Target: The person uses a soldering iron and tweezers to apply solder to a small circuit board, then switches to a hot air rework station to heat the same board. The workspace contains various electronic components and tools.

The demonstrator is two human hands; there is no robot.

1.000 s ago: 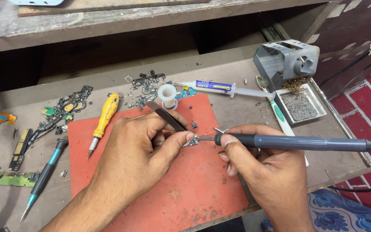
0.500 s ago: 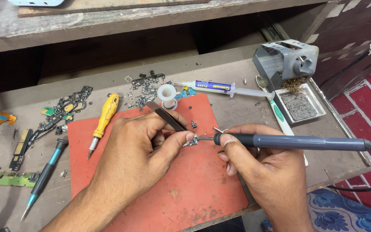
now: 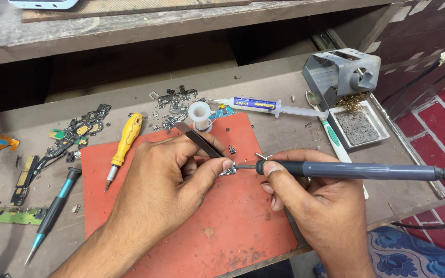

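Observation:
My left hand (image 3: 168, 180) grips dark tweezers (image 3: 198, 140) over a red work mat (image 3: 233, 226). The tweezer tips pinch a tiny metal component (image 3: 228, 170) just above the mat. My right hand (image 3: 318, 208) holds a grey soldering iron (image 3: 356, 170), its cable running off to the right. The iron's tip touches the small component from the right. A thin bent wire (image 3: 262, 155) sticks up beside my right fingers.
A yellow screwdriver (image 3: 124, 141), a blue-tipped screwdriver (image 3: 52, 213), circuit board scraps (image 3: 75, 134), a solder spool (image 3: 200, 113) and a syringe tube (image 3: 269, 107) lie around the mat. A grey iron stand (image 3: 342, 72) with sponge tray (image 3: 359, 126) stands at the right. A wooden shelf (image 3: 130, 23) overhangs behind.

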